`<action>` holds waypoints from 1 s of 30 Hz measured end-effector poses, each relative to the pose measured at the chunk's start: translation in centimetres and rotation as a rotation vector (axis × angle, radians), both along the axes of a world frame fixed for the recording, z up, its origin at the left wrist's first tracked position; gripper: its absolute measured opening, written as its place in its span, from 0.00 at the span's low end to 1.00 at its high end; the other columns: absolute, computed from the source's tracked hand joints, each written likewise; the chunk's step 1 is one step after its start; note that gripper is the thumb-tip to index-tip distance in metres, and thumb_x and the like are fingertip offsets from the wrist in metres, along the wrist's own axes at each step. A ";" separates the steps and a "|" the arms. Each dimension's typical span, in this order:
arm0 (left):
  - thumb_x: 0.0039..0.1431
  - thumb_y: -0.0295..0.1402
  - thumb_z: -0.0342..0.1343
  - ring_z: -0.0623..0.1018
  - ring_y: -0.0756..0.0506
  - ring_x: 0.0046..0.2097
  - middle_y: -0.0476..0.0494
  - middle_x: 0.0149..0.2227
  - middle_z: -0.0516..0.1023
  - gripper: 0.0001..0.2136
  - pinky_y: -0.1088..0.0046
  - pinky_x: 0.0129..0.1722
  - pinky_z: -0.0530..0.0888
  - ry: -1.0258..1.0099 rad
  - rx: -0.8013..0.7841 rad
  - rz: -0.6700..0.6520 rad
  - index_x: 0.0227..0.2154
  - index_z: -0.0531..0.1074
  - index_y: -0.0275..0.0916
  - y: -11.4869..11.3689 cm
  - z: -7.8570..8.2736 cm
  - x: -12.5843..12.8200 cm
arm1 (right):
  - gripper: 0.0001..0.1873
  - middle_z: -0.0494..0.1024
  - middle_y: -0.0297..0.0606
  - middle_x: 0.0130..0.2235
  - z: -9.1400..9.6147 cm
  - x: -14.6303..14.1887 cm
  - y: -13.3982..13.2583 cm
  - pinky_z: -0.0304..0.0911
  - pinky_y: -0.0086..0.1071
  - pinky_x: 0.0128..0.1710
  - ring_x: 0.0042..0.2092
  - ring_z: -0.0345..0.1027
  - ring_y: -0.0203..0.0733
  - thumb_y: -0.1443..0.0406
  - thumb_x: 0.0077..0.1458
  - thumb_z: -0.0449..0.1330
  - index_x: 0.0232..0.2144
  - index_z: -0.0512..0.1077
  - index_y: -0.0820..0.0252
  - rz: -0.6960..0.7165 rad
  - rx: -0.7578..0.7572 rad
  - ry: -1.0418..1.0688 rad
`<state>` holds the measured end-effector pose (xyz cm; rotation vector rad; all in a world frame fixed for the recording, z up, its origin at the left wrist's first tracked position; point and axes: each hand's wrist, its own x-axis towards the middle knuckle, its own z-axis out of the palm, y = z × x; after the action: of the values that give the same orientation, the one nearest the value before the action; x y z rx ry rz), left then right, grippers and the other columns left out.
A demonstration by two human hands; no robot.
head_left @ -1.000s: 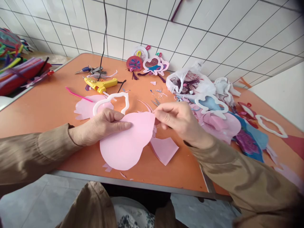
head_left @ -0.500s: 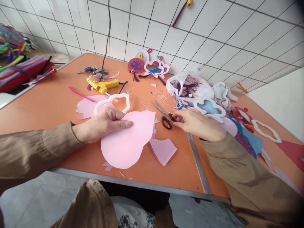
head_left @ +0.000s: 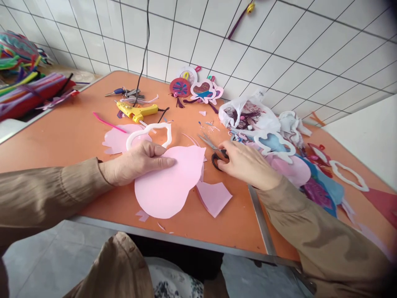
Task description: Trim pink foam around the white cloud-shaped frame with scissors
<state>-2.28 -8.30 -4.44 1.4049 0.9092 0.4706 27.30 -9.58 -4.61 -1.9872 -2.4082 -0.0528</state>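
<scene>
Between the thumb and fingers of my left hand [head_left: 139,163] is a pink cut-out sheet [head_left: 169,186] with a wavy, rounded edge. A white wavy ring [head_left: 168,131] shows just behind that hand; whether the hand also grips it, I cannot tell. My right hand [head_left: 245,163] is closed on the black handles of a pair of scissors [head_left: 214,147], whose blades point away to the far left, low over the table. Part of the handles is hidden by the fingers. A pink offcut [head_left: 214,198] lies just right of the held sheet.
A yellow glue gun [head_left: 138,111] lies at the back left near keys [head_left: 133,94] and a pink scalloped piece [head_left: 116,138]. Finished ornaments [head_left: 201,89] lean on the tiled wall. To the right are a plastic bag [head_left: 266,116], white rings and coloured pieces. Scraps litter the orange table [head_left: 77,128].
My right hand has moved left and closed further around the scissors' handles. My left hand still holds the pink sheet. The whole view has shifted slightly.
</scene>
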 end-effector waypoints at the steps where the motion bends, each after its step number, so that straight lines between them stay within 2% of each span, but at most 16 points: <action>1: 0.50 0.49 0.69 0.74 0.51 0.21 0.44 0.23 0.78 0.20 0.79 0.16 0.66 -0.003 -0.002 0.000 0.24 0.77 0.34 0.0 0.0 0.0 | 0.15 0.79 0.55 0.46 0.0 -0.1 -0.1 0.63 0.42 0.36 0.45 0.76 0.61 0.65 0.57 0.57 0.46 0.72 0.63 -0.024 0.017 -0.020; 3: 0.51 0.49 0.69 0.74 0.51 0.21 0.44 0.23 0.78 0.20 0.79 0.16 0.66 -0.007 -0.012 -0.004 0.24 0.77 0.34 -0.1 0.0 0.1 | 0.21 0.78 0.57 0.50 0.0 0.1 0.0 0.65 0.43 0.39 0.47 0.76 0.61 0.67 0.56 0.57 0.52 0.70 0.65 -0.065 0.052 0.008; 5: 0.51 0.49 0.68 0.74 0.50 0.21 0.44 0.23 0.79 0.20 0.78 0.16 0.67 -0.012 -0.029 -0.006 0.25 0.77 0.34 -0.1 -0.1 0.0 | 0.28 0.79 0.53 0.48 0.1 0.7 0.2 0.67 0.44 0.42 0.46 0.76 0.59 0.67 0.54 0.59 0.58 0.67 0.64 -0.085 0.070 0.147; 8: 0.52 0.49 0.68 0.74 0.51 0.21 0.43 0.24 0.79 0.20 0.79 0.16 0.68 -0.015 -0.029 -0.006 0.25 0.78 0.33 -0.2 -0.1 0.0 | 0.32 0.82 0.45 0.41 0.5 2.1 0.7 0.70 0.44 0.43 0.42 0.78 0.53 0.61 0.53 0.63 0.60 0.67 0.58 -0.119 -0.071 0.550; 11: 0.52 0.49 0.67 0.73 0.52 0.21 0.43 0.23 0.79 0.20 0.79 0.16 0.67 -0.008 0.002 -0.008 0.25 0.78 0.33 -0.2 -0.1 0.1 | 0.36 0.81 0.39 0.39 1.4 2.3 0.4 0.71 0.40 0.41 0.40 0.76 0.46 0.56 0.47 0.69 0.58 0.68 0.54 -0.002 -0.303 1.054; 13: 0.52 0.49 0.67 0.72 0.52 0.21 0.43 0.23 0.79 0.20 0.79 0.16 0.66 0.000 0.013 -0.009 0.25 0.78 0.33 -0.1 0.0 0.1 | 0.31 0.77 0.33 0.33 2.1 1.2 -0.2 0.69 0.36 0.36 0.34 0.72 0.40 0.57 0.44 0.71 0.51 0.72 0.52 0.067 -0.310 1.232; 14: 0.52 0.49 0.67 0.72 0.52 0.21 0.43 0.24 0.79 0.20 0.80 0.16 0.66 0.003 0.013 -0.010 0.25 0.79 0.33 -0.1 0.0 0.1 | 0.25 0.74 0.30 0.29 2.4 0.4 -0.5 0.67 0.34 0.32 0.30 0.68 0.37 0.58 0.44 0.72 0.45 0.74 0.53 0.052 -0.300 1.255; 16: 0.52 0.49 0.67 0.72 0.52 0.21 0.43 0.24 0.80 0.19 0.80 0.16 0.66 0.001 0.005 -0.015 0.26 0.79 0.34 0.0 0.0 0.1 | 0.19 0.72 0.28 0.26 2.9 -1.5 -1.1 0.60 0.30 0.23 0.24 0.64 0.34 0.61 0.42 0.72 0.39 0.74 0.54 -0.034 -0.188 1.284; 19: 0.51 0.49 0.68 0.72 0.52 0.21 0.43 0.24 0.79 0.19 0.80 0.16 0.65 -0.008 0.003 -0.020 0.26 0.80 0.34 0.0 -0.1 0.1 | 0.22 0.74 0.28 0.27 3.2 -3.4 -1.3 0.64 0.30 0.25 0.25 0.67 0.34 0.64 0.39 0.73 0.38 0.72 0.55 -0.029 -0.189 1.311; 23: 0.50 0.49 0.69 0.74 0.51 0.21 0.44 0.23 0.79 0.20 0.80 0.15 0.65 -0.014 0.016 -0.017 0.25 0.79 0.34 -0.1 -0.1 0.2 | 0.28 0.75 0.29 0.29 3.3 -4.3 -0.9 0.70 0.31 0.30 0.32 0.74 0.39 0.66 0.33 0.75 0.38 0.69 0.54 -0.025 -0.299 1.299; 26: 0.51 0.49 0.68 0.74 0.51 0.21 0.45 0.23 0.79 0.20 0.81 0.15 0.67 -0.023 0.031 -0.049 0.25 0.78 0.33 -0.2 -0.2 0.2 | 0.28 0.73 0.28 0.28 3.2 -5.1 -1.1 0.66 0.30 0.26 0.28 0.70 0.36 0.65 0.31 0.75 0.36 0.68 0.55 -0.043 -0.312 1.267; 30: 0.54 0.46 0.66 0.71 0.53 0.20 0.47 0.21 0.76 0.18 0.82 0.15 0.65 -0.033 0.088 -0.081 0.24 0.76 0.33 -0.1 -0.3 0.1 | 0.23 0.71 0.26 0.27 2.7 -6.5 -1.8 0.60 0.28 0.23 0.24 0.63 0.32 0.67 0.36 0.72 0.36 0.68 0.55 0.004 -0.244 1.282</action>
<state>-2.19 -8.38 -4.78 1.5043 0.8102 0.4757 20.78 -11.33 -1.96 -1.3062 -1.5473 1.1504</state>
